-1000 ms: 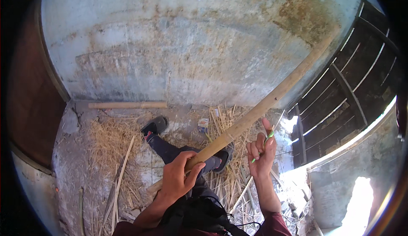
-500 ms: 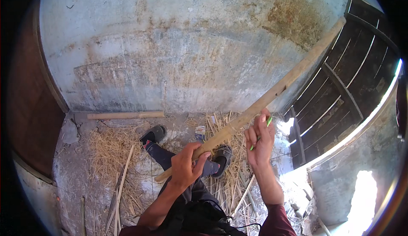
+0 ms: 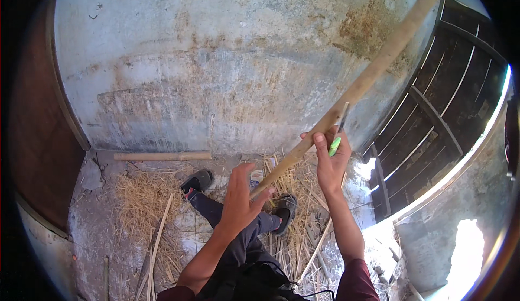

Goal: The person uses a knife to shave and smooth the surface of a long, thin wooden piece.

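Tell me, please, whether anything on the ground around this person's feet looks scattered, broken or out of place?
Yes. Dry yellow straw and thin split cane strips lie strewn over the grey concrete floor around the black sandals. A short bamboo pole lies loose along the stained wall.

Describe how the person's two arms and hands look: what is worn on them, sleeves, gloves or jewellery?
Both hands, the left hand and the right hand, are bare, without gloves. No ring, watch or bracelet shows. The forearms are uncovered up to short dark red sleeves at the lower edge of the head view, so only the sleeve ends are visible.
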The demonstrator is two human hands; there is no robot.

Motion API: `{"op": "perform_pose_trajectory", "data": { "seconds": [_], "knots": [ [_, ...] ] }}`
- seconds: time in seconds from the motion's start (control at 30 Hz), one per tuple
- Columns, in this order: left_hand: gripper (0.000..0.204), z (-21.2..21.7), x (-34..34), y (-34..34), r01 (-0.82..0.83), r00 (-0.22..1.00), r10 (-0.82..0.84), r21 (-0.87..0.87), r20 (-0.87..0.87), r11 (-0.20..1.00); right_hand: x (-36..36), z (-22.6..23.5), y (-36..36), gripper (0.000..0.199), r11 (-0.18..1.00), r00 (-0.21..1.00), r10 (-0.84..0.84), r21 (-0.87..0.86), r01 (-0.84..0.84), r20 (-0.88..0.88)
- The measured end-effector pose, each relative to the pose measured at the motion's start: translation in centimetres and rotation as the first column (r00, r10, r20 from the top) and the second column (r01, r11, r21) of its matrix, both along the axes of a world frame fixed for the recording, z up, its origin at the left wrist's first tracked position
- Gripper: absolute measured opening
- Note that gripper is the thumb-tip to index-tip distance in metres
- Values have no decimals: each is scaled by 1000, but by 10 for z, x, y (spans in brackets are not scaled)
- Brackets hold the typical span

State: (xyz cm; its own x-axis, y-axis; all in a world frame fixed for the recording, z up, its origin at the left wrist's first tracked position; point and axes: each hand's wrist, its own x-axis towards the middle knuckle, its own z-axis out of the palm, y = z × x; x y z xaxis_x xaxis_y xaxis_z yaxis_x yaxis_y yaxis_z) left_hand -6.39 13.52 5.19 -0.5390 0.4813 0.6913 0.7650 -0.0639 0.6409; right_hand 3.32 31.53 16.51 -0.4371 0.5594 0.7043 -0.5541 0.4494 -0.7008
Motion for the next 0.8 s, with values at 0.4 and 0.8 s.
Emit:
{"op": "perform_pose_trajectory", "data": {
  "seconds": [0.4, 0.8],
  "knots": [
    [27, 54, 53, -116, 57, 998, -54, 143, -25, 988, 5, -26, 48, 33, 686, 878, -452, 690, 230, 157],
    [75, 59, 24, -119, -249, 948, 216, -122, -235, 961, 28, -52, 57, 45, 270, 887, -461, 957, 101, 37]
  ]
}}
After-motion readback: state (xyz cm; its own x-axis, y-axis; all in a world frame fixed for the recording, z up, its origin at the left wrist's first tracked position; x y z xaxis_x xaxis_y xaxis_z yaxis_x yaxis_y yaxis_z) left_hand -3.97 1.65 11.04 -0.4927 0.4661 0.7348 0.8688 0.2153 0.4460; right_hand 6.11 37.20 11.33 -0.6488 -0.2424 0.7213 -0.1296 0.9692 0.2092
